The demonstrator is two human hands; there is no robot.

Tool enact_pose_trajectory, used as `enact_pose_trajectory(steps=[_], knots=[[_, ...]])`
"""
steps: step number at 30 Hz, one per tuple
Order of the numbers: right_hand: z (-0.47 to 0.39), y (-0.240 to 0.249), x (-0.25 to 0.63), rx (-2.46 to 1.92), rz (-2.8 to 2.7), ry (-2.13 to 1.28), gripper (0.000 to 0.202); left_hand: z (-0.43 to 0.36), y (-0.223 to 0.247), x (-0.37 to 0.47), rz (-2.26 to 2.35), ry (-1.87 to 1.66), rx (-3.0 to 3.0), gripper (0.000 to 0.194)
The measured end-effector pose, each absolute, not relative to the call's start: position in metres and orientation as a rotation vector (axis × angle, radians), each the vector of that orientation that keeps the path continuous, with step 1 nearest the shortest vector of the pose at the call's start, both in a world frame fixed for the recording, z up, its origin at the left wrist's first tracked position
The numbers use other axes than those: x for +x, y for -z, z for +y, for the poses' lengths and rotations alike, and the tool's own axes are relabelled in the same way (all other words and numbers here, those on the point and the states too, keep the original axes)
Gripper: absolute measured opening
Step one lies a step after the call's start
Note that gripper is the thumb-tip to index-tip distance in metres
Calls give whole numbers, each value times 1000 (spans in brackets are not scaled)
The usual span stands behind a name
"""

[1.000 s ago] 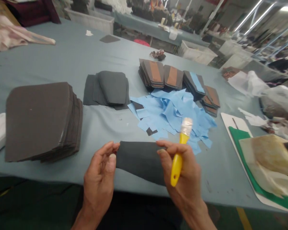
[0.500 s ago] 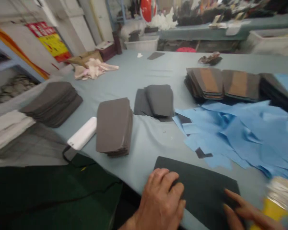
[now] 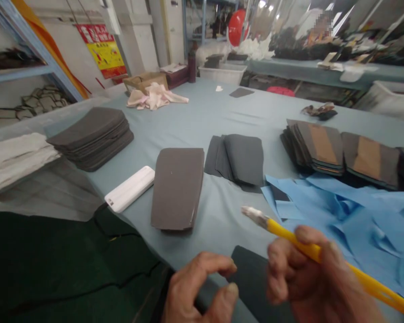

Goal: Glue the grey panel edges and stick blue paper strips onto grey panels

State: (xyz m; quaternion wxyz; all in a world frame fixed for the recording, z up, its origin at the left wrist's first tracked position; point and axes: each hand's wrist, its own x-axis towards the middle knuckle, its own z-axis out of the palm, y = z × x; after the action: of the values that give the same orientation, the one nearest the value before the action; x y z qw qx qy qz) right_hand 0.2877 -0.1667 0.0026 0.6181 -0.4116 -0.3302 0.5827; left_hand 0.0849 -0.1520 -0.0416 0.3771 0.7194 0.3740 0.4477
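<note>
My right hand [image 3: 299, 282] grips a yellow-handled brush [image 3: 285, 231], its whitish bristle end pointing up and to the left above the table. At the near edge of the table lies a dark grey-green flat panel [image 3: 250, 273], partly hidden behind both hands. Beside its left edge is my left hand [image 3: 197, 289], thumb and forefinger apart with nothing between them. Ahead of that hand stands a neat stack of brown-grey panels [image 3: 178, 188]. Several darker grey pieces [image 3: 244, 157] lie fanned out just behind the stack, to its right.
A white oblong device [image 3: 129, 188] lies by the table's left edge. Farther left is a tall pile of grey panels [image 3: 94, 137]. Blue scraps [image 3: 353, 211] cover the right side, before stacks with brown stripes [image 3: 368, 154]. Pinkish cloth [image 3: 156, 96] rests at the back.
My left hand has lifted off the dark panel and its fingers have parted. My right hand has risen from the panel's right side, bringing the brush into clear view. The camera view has shifted.
</note>
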Motion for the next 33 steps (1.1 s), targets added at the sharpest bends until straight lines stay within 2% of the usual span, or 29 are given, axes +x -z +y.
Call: enact_pose_trajectory(steps=[2, 5, 11, 19, 27, 33], knots=[[-152, -11, 265, -825, -589, -1418, 21, -153, 40, 84, 1090, -1069, 1562, 21], [-146, -9, 239, -755, -424, -1392, 19, -151, 38, 91, 1100, -1042, 1269, 36], [-156, -7, 242, -741, -329, -1431, 21, -141, 31, 113, 1010, -1049, 1205, 47], [-175, -13, 251, -715, -285, -1442, 20, -146, 18, 130, 954, -1225, 1294, 35], [-192, -22, 251, -735, -294, -1329, 18, -152, 8, 123, 841, -1395, 1781, 5], [-202, -20, 250, -822, -349, -1176, 18, -156, 1, 120, 851, -1288, 1907, 8]])
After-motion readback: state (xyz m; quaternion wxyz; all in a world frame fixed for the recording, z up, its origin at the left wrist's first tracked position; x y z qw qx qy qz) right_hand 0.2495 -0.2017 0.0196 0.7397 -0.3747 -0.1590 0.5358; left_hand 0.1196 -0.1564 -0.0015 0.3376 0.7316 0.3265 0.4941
